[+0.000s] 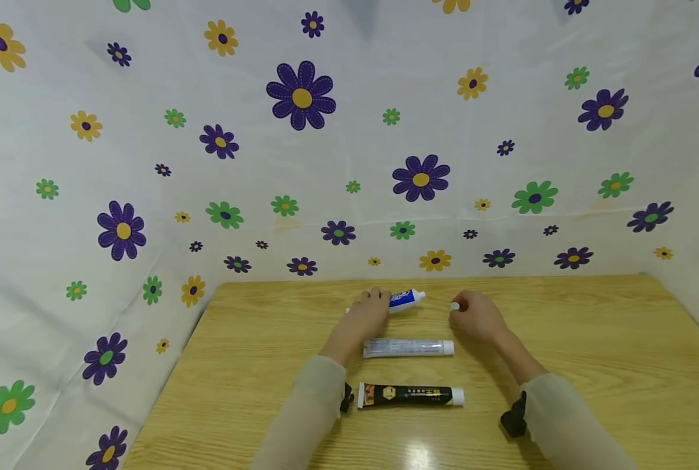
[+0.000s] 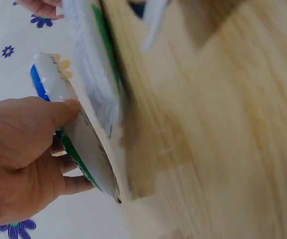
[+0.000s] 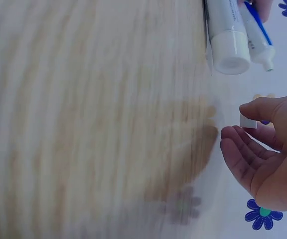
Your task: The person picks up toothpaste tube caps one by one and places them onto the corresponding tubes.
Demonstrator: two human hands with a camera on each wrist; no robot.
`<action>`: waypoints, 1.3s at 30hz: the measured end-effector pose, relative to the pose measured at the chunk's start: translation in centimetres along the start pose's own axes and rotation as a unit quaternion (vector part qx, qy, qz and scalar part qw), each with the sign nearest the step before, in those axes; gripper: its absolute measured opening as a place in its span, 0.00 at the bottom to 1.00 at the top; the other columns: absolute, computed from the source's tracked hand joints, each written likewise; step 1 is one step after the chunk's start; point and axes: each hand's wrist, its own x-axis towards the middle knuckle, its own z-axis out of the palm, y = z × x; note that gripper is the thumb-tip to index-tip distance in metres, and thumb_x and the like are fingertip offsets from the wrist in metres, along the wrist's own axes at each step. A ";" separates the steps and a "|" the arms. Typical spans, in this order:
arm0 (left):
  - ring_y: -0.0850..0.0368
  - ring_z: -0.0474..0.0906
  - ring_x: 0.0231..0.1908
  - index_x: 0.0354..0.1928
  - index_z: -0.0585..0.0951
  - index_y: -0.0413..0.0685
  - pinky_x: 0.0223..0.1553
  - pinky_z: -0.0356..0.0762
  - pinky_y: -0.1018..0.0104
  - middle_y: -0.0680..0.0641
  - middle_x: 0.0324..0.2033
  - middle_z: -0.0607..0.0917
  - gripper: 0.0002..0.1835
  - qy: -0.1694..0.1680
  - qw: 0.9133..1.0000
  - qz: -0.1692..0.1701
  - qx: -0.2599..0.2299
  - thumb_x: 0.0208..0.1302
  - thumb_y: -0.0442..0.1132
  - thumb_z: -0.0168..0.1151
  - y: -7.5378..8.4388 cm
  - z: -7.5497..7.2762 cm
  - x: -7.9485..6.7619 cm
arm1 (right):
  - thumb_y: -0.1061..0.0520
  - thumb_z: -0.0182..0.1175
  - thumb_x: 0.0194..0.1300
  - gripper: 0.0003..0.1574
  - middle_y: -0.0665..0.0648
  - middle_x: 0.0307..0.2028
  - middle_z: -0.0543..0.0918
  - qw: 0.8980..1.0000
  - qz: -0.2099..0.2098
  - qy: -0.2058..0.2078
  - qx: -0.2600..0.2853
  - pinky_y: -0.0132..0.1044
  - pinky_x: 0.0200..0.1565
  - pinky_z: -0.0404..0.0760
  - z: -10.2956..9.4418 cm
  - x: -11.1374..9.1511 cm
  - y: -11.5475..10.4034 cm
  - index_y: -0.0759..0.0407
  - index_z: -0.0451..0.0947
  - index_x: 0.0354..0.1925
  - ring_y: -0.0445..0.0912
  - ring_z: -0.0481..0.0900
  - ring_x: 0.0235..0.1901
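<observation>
At the far side of the table my left hand (image 1: 372,313) grips a blue and white toothpaste tube (image 1: 404,301), thumb on one face and fingers on the other. Its narrow nozzle (image 3: 268,65) is bare and points right. My right hand (image 1: 480,318), a short way to the right of that nozzle, pinches a small white cap (image 3: 247,121) between thumb and forefinger; the other fingers are loosely bent. Nearer to me lies a silvery-white tube (image 1: 408,348) with its white cap on, also large in the left wrist view.
Closest to me, a black tube (image 1: 408,395) with a white cap lies parallel to the silvery one. All are on a wood-grain table (image 1: 590,365). A white cloth with printed flowers (image 1: 355,143) hangs behind the table and along its left and right sides.
</observation>
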 end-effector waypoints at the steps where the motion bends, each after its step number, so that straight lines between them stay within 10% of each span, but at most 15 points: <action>1: 0.39 0.65 0.65 0.72 0.62 0.42 0.62 0.71 0.46 0.37 0.64 0.68 0.24 0.004 1.000 -0.001 -0.015 0.79 0.40 0.45 -0.2 -0.1 -0.1 | 0.61 0.60 0.64 0.16 0.64 0.38 0.83 1.000 -0.004 0.004 0.004 0.49 0.43 0.80 -0.1 -0.1 -0.1 0.71 0.79 0.47 0.52 0.78 0.36; 11: 0.41 0.69 0.58 0.73 0.53 0.35 0.63 0.71 0.48 0.33 0.60 0.66 0.26 0.089 0.976 0.028 -0.197 0.80 0.40 0.39 -1.5 -1.6 -2.0 | 0.62 0.58 0.67 0.19 0.67 0.42 0.83 0.995 -0.044 0.032 0.082 0.43 0.36 0.82 -0.9 -1.4 -1.3 0.74 0.77 0.52 0.54 0.81 0.37; 20: 0.43 0.72 0.57 0.74 0.52 0.35 0.61 0.72 0.48 0.34 0.61 0.69 0.32 0.142 0.960 0.025 -0.238 0.81 0.50 0.38 -1.2 -2.2 -4.7 | 0.61 0.59 0.68 0.18 0.64 0.41 0.83 0.988 -0.063 0.052 0.128 0.37 0.32 0.82 -2.0 -3.1 -3.0 0.71 0.78 0.53 0.49 0.81 0.34; 27: 0.45 0.78 0.50 0.72 0.57 0.38 0.51 0.79 0.48 0.37 0.57 0.74 0.38 0.188 0.946 -0.017 -0.264 0.72 0.53 0.58 -0.8 -2.1 -6.0 | 0.56 0.60 0.69 0.20 0.62 0.39 0.81 0.982 -0.042 0.068 0.171 0.41 0.34 0.85 -2.8 -5.0 -3.9 0.67 0.78 0.54 0.53 0.81 0.35; 39: 0.48 0.81 0.47 0.69 0.63 0.41 0.48 0.82 0.52 0.40 0.55 0.79 0.28 0.181 0.970 0.043 -0.155 0.74 0.44 0.56 0.2 -3.5 -10.2 | 0.58 0.63 0.68 0.17 0.58 0.39 0.81 0.971 -0.094 0.127 0.180 0.30 0.36 0.80 -3.6 -9.1 -6.6 0.62 0.81 0.54 0.42 0.79 0.34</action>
